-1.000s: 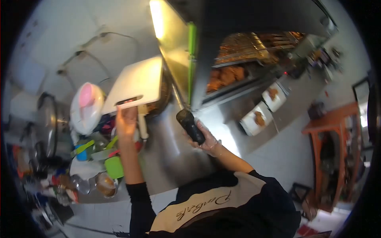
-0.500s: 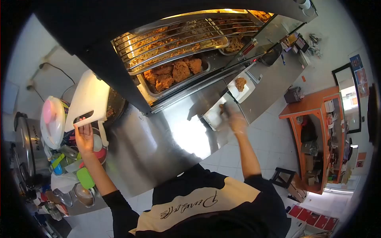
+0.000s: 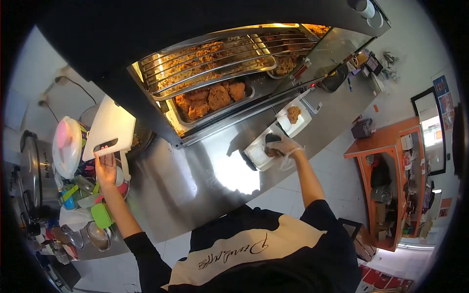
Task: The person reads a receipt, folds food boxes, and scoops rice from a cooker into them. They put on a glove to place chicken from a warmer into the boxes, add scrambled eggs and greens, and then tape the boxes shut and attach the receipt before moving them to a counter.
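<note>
The right hand holds a black, round-ended container.

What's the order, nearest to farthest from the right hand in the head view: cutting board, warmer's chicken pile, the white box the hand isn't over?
1. White box: just beyond the right hand, up and slightly right.
2. Chicken pile: up and left, inside the warmer.
3. Cutting board: far left, at the left hand.
</note>
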Tool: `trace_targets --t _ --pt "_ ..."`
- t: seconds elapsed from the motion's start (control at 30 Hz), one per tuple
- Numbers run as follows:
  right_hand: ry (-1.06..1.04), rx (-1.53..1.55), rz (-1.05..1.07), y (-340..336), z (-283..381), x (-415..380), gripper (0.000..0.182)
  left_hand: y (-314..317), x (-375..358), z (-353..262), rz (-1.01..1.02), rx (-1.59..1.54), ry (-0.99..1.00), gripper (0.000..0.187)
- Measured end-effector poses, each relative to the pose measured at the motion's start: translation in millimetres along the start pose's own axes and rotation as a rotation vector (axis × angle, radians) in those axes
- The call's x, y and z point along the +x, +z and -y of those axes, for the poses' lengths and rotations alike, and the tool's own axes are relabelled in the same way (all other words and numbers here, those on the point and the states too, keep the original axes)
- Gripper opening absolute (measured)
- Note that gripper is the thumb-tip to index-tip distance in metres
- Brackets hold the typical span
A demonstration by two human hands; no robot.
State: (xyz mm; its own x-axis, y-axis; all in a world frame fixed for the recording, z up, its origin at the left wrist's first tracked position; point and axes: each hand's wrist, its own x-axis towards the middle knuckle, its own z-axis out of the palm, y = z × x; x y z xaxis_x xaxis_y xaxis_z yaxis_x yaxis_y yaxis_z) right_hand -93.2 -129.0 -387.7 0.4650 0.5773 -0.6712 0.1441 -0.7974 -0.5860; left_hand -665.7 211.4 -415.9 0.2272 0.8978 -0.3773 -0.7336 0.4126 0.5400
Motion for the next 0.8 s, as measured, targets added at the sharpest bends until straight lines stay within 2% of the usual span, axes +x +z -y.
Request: trace_targets --t 0.03,0.13,0.17,0.27,0.3,0.4,0.43,0.5,0.53,0.57,0.67,0.7,0.77,0.8 --pt "-0.222 -0.238 -0.147 -8 -17 15 0.064 2 1 1 -0.022 -0.005 0.001 0.041" --pt "-0.181 -0.187 -0.51 1 -1 -18 0.06 5 -3 5 -0.099 0.007 0.001 0.042" --pt "-0.195 -0.312 -0.525 13 -15 -7 0.059 6 -3 7 -0.114 0.016 0.007 0.042" --pt "-0.382 -0.426 -0.428 33 -79 50 0.066 19 -2 7 -0.118 0.022 0.027 0.041" --pt "-0.24 -0.35 -0.28 12 -47 25 0.07 17 -7 9 -0.126 0.017 0.03 0.04" --pt "-0.128 -0.112 -0.17 -18 -9 -20 0.074 4 2 5 -0.037 0.023 0.017 0.04" --pt "-0.146 -0.144 -0.24 -17 -16 -21 0.078 10 1 8 -0.156 0.006 0.029 0.041" --pt "-0.134 -0.507 -0.199 16 -73 28 0.076 7 1 7 -0.144 0.04 0.028 0.041" --pt "-0.127 -0.688 -0.18 28 -53 17 0.076 10 -1 9 -0.134 0.056 0.026 0.041" --pt "-0.062 -0.632 -0.072 17 -34 0 0.075 15 0 10 -0.223 0.006 0.02 0.042" --pt "-0.157 -0.236 0.086 -28 -35 9 0.078 2 9 11 -0.192 0.044 0.029 0.042" --pt "-0.323 -0.29 -0.039 -42 -39 8 0.074 2 8 11 -0.239 0.043 0.005 0.039" --pt "-0.287 -0.268 -0.2 -81 -15 -19 0.069 4 7 16 -0.278 0.042 -0.002 0.039" --pt "-0.307 -0.182 -0.281 -102 -26 -11 0.065 4 6 16 -0.3 0.048 -0.006 0.039"
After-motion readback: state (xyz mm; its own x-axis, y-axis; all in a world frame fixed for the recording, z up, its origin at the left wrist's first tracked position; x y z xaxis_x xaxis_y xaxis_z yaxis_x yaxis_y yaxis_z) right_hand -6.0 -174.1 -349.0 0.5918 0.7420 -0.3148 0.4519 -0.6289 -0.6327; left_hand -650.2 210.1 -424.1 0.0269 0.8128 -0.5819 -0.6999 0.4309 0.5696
